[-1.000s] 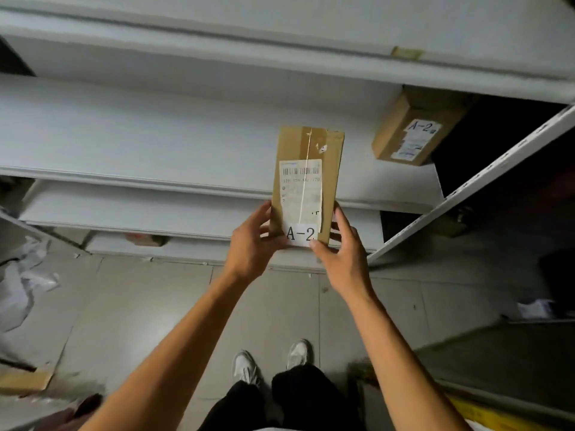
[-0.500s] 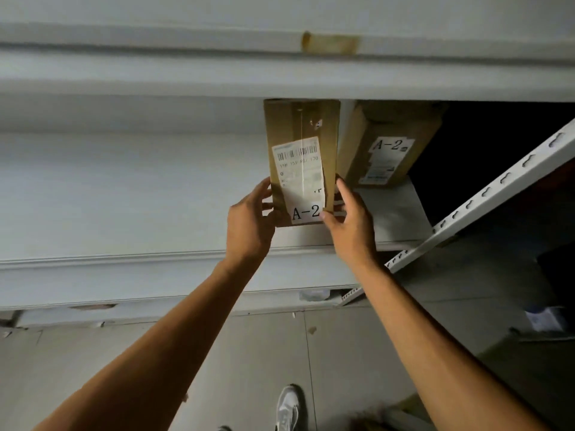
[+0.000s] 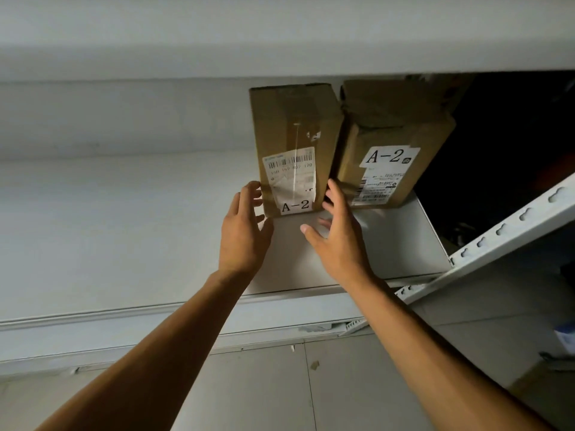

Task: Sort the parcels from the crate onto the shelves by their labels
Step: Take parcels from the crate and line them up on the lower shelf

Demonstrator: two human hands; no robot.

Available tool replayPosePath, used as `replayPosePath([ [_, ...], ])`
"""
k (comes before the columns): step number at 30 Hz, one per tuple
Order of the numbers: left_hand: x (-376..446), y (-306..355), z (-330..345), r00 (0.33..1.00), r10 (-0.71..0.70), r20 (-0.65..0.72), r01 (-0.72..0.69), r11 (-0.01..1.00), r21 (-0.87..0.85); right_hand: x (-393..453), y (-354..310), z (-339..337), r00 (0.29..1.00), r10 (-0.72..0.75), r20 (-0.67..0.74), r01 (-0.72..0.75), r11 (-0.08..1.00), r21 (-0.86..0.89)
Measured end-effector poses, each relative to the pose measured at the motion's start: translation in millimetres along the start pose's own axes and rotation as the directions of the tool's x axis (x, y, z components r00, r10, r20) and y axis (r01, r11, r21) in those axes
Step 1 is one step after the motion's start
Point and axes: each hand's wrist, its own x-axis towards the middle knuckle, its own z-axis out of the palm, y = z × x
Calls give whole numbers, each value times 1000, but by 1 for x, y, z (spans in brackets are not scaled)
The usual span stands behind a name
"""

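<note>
Scene: My two bare hands reach onto a white metal shelf [image 3: 124, 231] where two brown cardboard parcels lie side by side under the shelf above.
Parcel: The narrow parcel [image 3: 295, 135] rests flat on the shelf, long side running away from me, its near end carrying a white A-2 label [image 3: 295, 206] below a barcode sticker.
Neighbour: A second parcel [image 3: 392, 141], also marked A-2, lies just to its right, the two touching or very nearly so; its top is creased and dented.
Left hand: My left hand [image 3: 244, 234] sits at the parcel's near left corner, fingers [image 3: 252, 194] loosely spread and at most brushing the cardboard, holding nothing.
Right hand: My right hand [image 3: 336, 234] is at the near right corner, fingers relaxed and released, thumb out over the bare shelf.
Handling: I judge it a stiff, light carton, with crisp edges and no sag; the taped seam down the middle looks slick, the bare cardboard much less so.
Where to hold: If it needs shifting, I would take the two long sides near this end, palms flat, since the gap to the neighbour leaves little room for fingers on the right.
Risk: A push from one corner alone could skew it into the dented box.
Progress: This parcel looks placed with its matching label; the crate is not in view.
</note>
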Motion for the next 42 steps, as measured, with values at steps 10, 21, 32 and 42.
replayPosePath([
  [10, 8, 17, -12, 975, -71, 212, 54, 995, 88, -5, -6, -3, 991, -111, -75, 83, 947, -310],
  [21, -45, 15, -78, 889, -190, 417, -138, 756, 639, -49, -42, -25, 952, 52, 301, 175, 713, -679],
  [32, -194, 20, -213, 881, -450, 149, 207, 647, 734, -138, -122, 39, 755, -16, 656, 509, 645, -570],
  [42, -463, 54, -301, 532, -766, -361, 809, 336, 482, -334, -214, 138, 149, -238, 960, 873, 487, -14],
])
